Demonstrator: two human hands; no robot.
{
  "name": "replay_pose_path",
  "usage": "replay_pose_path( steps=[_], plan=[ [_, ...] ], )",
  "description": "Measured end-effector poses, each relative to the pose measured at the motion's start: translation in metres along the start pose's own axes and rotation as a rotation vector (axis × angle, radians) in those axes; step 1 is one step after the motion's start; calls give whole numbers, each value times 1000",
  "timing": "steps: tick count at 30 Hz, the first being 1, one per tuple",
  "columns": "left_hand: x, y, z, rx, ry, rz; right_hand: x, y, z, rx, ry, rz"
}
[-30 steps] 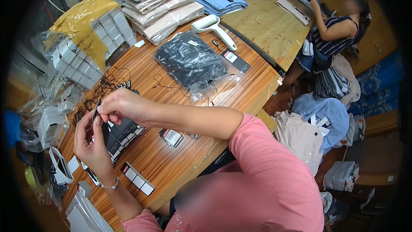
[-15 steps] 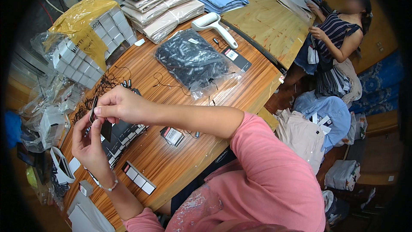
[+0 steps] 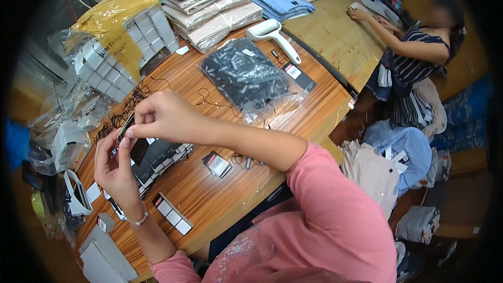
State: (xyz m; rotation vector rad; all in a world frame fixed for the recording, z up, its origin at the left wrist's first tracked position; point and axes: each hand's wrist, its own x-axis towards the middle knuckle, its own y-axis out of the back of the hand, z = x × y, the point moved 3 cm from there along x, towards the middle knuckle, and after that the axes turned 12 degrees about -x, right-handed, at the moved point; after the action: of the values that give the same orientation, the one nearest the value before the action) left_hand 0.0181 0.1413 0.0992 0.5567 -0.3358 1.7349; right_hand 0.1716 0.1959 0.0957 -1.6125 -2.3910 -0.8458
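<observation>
Both my hands are raised at the left of the table, close together over a black hang tag (image 3: 139, 152). My right hand (image 3: 170, 119) pinches the tag's upper edge between thumb and fingers. Just below it, the thumb and fingertips of my left hand (image 3: 116, 170) meet on the same tag. The fingers hide part of it, and I cannot make out whether a cord runs through it. Beneath and behind my hands lie overlapping rows of black tags (image 3: 166, 158) with white labels. A tangle of thin black cords (image 3: 137, 94) spreads beyond them.
Behind lie a clear bag of black string seals (image 3: 243, 73), a white lint roller (image 3: 285, 44) and folded shirts (image 3: 220, 21). White boxes (image 3: 118, 63) stand far left. Nearer are a small tag stack (image 3: 217, 163) and a label strip (image 3: 173, 214). A co-worker (image 3: 419, 55) stands right.
My view has shifted, so the table sits slightly farther right. My hands keep their pinch on the tag, with the right wrist turned a little. The co-worker's arm now reaches across the far table.
</observation>
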Motion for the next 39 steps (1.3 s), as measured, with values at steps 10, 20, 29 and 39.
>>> replay_pose_path(
  steps=[10,20,29,39],
  plan=[
    [0,5,-4,-128,112,-85,8,8,7,-41,310,172],
    [3,-3,14,303,-341,-35,6,-12,19,528,-35,-133],
    [3,-9,18,315,-538,-355,6,-6,23,523,-198,-49],
    [2,-17,-9,95,-255,-434,9,31,3,845,43,104]
  ],
)
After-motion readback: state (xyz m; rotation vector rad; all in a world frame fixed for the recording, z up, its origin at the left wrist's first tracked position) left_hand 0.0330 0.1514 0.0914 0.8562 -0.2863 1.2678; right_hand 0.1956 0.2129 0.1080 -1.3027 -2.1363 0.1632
